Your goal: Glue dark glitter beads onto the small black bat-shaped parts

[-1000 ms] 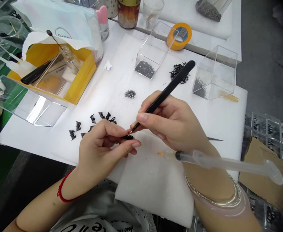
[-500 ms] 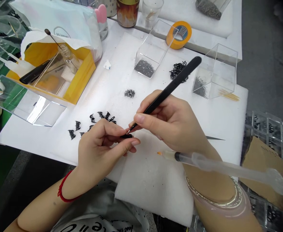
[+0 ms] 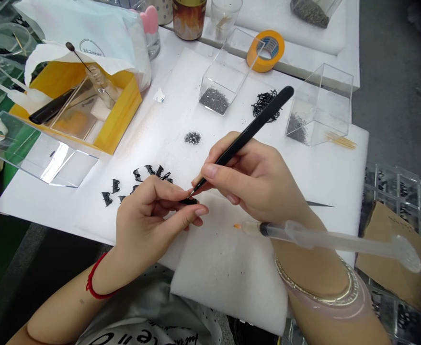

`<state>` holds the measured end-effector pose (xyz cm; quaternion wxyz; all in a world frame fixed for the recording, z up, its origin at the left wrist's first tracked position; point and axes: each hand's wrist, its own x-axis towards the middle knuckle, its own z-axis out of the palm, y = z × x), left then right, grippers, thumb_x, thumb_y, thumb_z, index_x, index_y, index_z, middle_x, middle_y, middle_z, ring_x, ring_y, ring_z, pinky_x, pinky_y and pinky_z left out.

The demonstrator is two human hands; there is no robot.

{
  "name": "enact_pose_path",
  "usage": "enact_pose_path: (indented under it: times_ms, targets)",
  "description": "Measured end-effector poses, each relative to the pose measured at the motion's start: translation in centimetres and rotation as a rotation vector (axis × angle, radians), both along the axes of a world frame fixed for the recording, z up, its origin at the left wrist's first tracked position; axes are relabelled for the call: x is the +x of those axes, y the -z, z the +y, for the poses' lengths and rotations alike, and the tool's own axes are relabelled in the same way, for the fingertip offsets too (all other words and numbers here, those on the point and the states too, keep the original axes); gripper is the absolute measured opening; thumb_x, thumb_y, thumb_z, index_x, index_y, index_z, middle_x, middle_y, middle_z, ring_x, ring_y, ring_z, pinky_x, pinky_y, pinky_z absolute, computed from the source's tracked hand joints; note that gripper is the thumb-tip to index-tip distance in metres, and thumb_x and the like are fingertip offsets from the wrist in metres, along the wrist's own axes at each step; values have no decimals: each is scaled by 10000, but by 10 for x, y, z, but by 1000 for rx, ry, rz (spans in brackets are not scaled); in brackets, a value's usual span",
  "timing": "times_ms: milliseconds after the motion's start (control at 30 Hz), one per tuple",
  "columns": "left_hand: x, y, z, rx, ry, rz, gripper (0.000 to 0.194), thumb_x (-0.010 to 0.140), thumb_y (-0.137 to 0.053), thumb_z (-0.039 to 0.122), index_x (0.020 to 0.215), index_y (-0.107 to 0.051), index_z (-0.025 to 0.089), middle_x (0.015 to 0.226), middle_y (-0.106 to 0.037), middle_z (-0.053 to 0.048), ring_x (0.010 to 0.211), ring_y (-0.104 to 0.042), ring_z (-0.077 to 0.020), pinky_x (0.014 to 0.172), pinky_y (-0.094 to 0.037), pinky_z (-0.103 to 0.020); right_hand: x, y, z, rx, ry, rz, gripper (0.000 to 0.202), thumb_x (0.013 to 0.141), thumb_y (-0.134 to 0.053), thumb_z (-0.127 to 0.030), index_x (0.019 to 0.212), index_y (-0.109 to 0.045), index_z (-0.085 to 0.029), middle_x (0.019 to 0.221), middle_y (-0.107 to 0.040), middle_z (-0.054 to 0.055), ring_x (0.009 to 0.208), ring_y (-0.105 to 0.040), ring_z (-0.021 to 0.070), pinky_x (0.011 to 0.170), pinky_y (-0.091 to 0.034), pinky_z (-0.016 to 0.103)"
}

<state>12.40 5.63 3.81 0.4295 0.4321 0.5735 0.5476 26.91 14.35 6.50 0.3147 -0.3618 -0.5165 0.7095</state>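
Note:
My left hand (image 3: 153, 211) pinches a small black piece (image 3: 188, 201) between thumb and fingers; most of its shape is hidden. My right hand (image 3: 248, 175) is closed round slim black tweezers (image 3: 255, 127), whose fine metal tip meets the black piece. Across my right wrist runs a clear syringe (image 3: 314, 237) with an orange tip; what supports it cannot be made out. Just beyond my left hand lie several black bat-shaped pieces (image 3: 115, 185). A small heap of tiny dark bits (image 3: 192, 138) sits on the white foam sheet (image 3: 167, 115) above my hands.
Clear boxes (image 3: 214, 99) (image 3: 298, 128) hold dark grains, with a tangle of black parts (image 3: 267, 104) between them. Orange tape (image 3: 279, 48) and a drink cup (image 3: 189, 21) stand behind. At left is a yellow box (image 3: 124, 115); at right, toothpicks (image 3: 340, 140) and compartment trays (image 3: 388, 179).
The tweezers' rear end has tipped slightly down and left, and my right fingers have shifted a little. The syringe's far end has swung upward. My left hand keeps its pinch.

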Motion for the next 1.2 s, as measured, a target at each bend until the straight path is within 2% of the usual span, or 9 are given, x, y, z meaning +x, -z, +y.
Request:
enact_pose_path:
  times_ms: [200,300,500,600,733,833,967,1067,1200]
  targets:
    - [0,1,-1,14,-4,18,288,643,-812,45,762,-586,177,679,-686,68,542,-693,-99,489,-572,-83,2,0,1,39,-13,-34,146,795,-720,-240,775,-594,-169,666,-648,-35,387,-444,19,338,-342,140]
    - [0,2,-1,17,-4,8,277,656,-808,55,766,-584,176,677,-682,63,547,-695,-105,487,-576,-91,2,-1,1,57,-2,-39,131,789,-722,-227,770,-606,-169,678,-663,-27,425,-516,38,318,-318,140]
    - [-1,5,-1,40,39,-29,260,691,-792,66,779,-577,183,689,-684,76,559,-690,-81,495,-572,-83,2,-3,-1,86,-15,-55,113,791,-716,-193,784,-604,-175,709,-674,-16,697,-693,136,485,-514,163]
    - [-2,3,0,33,22,-27,257,683,-799,66,775,-585,176,684,-691,74,541,-686,-80,487,-567,-79,1,-2,0,40,-23,-55,145,784,-729,-213,778,-588,-181,707,-661,-29,651,-669,112,570,-567,193]
    - [-2,1,1,28,10,-7,254,679,-799,61,788,-602,178,640,-675,89,522,-676,-67,484,-554,-66,4,0,6,-114,-22,63,142,828,-696,-255,812,-572,-187,584,-564,-80,443,-469,36,733,-619,321]
    - [-3,2,0,24,62,9,243,708,-776,60,844,-622,189,642,-666,92,539,-673,-55,505,-553,-64,16,-1,11,-94,147,35,111,841,-682,-242,845,-583,-191,539,-508,-96,429,-391,34,811,-617,391]
    - [-3,4,0,48,161,-2,266,754,-735,56,942,-643,219,701,-665,86,589,-680,-44,543,-555,-64,36,0,17,148,398,-302,129,793,-724,-211,840,-605,-200,647,-583,-51,454,-445,52,709,-635,368]
    - [-4,4,1,68,225,-2,279,787,-705,61,991,-645,242,733,-664,84,617,-679,-33,589,-556,-63,39,3,19,233,443,-434,98,814,-698,-207,833,-602,-196,658,-608,-27,461,-495,70,616,-618,318]
    - [-4,5,4,61,299,14,249,820,-674,87,1012,-631,239,743,-664,72,617,-671,-34,614,-556,-82,25,10,19,265,429,-354,105,827,-671,-177,846,-568,-186,884,-709,22,532,-582,75,560,-574,253]
